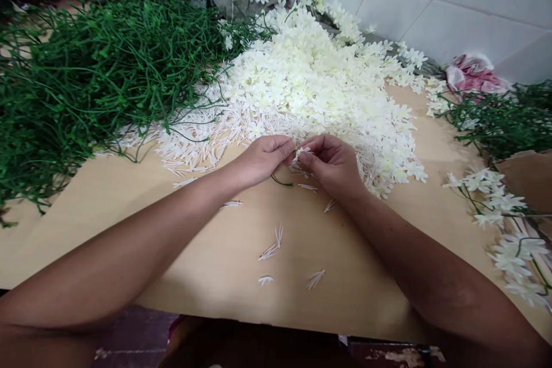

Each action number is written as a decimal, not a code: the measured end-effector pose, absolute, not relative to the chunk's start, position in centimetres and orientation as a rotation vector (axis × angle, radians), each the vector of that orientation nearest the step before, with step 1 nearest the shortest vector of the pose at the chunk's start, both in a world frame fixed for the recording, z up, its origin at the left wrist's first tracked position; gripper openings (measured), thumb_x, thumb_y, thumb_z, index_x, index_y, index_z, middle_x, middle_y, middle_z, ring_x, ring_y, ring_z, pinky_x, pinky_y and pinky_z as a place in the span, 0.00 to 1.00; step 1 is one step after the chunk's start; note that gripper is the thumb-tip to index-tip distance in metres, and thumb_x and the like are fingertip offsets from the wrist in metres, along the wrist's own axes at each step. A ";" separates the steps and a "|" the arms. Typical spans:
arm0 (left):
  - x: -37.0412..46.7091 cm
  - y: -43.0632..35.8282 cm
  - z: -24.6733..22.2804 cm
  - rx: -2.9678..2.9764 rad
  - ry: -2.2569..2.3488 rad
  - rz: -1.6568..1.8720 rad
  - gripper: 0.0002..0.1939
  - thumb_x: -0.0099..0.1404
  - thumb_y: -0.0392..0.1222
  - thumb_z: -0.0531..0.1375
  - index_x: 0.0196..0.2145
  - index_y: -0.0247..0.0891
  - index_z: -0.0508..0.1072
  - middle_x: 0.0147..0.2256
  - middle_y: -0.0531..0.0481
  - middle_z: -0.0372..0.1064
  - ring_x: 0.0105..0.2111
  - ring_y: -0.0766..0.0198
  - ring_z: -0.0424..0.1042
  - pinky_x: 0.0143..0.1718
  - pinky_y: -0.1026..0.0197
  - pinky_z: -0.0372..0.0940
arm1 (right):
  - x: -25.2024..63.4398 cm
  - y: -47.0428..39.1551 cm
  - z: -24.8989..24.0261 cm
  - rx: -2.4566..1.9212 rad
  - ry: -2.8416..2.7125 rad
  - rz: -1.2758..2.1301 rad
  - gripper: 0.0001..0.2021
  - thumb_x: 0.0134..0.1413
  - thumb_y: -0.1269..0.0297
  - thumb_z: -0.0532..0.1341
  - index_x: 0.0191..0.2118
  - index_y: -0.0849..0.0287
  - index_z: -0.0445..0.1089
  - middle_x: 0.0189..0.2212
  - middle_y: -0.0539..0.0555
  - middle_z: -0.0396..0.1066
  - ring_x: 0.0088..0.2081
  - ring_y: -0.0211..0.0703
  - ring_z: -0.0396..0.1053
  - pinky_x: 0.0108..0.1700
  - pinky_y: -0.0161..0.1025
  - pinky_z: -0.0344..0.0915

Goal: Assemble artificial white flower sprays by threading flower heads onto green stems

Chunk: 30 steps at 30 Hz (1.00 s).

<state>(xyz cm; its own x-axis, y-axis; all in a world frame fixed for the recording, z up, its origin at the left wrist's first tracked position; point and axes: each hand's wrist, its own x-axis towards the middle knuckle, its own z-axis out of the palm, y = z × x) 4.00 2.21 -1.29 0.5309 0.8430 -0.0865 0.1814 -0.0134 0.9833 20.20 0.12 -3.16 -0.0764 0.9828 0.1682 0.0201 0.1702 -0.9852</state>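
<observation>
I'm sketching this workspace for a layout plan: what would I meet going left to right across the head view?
Pile of green stems, left hand, small white flower, right hand, pink-and-white bundle.

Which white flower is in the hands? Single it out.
The small white, artificial-looking flower pinched in the right hand, beside the left hand; the rest lie in or around the large cream-white flower heap or at far right.

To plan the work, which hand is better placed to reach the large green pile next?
Probably the left hand: it is nearer that green pile; the right hand, farther away, holds a white flower.
</observation>
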 end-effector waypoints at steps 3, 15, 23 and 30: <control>4.0 2.4 -1.5 1.496 0.892 0.670 0.17 0.63 0.46 0.51 0.20 0.38 0.56 0.17 0.59 0.47 0.18 0.73 0.46 0.21 0.66 0.42 | 20.1 0.2 -3.2 -1.066 -1.333 1.147 0.18 0.36 0.53 0.72 0.24 0.59 0.65 0.25 0.48 0.68 0.26 0.32 0.65 0.29 0.34 0.63; 4.3 2.1 -1.7 1.347 0.851 0.720 0.20 0.60 0.52 0.57 0.19 0.38 0.57 0.18 0.58 0.47 0.19 0.74 0.45 0.21 0.65 0.41 | 20.0 0.6 -2.7 -1.005 -1.314 1.215 0.17 0.33 0.56 0.73 0.23 0.58 0.65 0.26 0.49 0.70 0.28 0.33 0.67 0.32 0.34 0.65; 4.0 2.5 -1.9 1.384 0.810 0.670 0.21 0.60 0.55 0.57 0.19 0.37 0.58 0.17 0.58 0.48 0.17 0.74 0.45 0.20 0.65 0.39 | 20.5 0.7 -2.7 -1.081 -1.349 1.260 0.13 0.33 0.64 0.73 0.26 0.59 0.70 0.22 0.47 0.69 0.25 0.33 0.66 0.29 0.33 0.63; 4.4 2.4 -1.6 1.445 0.886 0.646 0.18 0.63 0.44 0.53 0.18 0.38 0.56 0.16 0.58 0.47 0.17 0.74 0.46 0.20 0.66 0.42 | 20.3 0.6 -3.1 -1.085 -1.327 1.233 0.13 0.33 0.61 0.73 0.23 0.59 0.71 0.24 0.49 0.73 0.26 0.35 0.70 0.32 0.36 0.67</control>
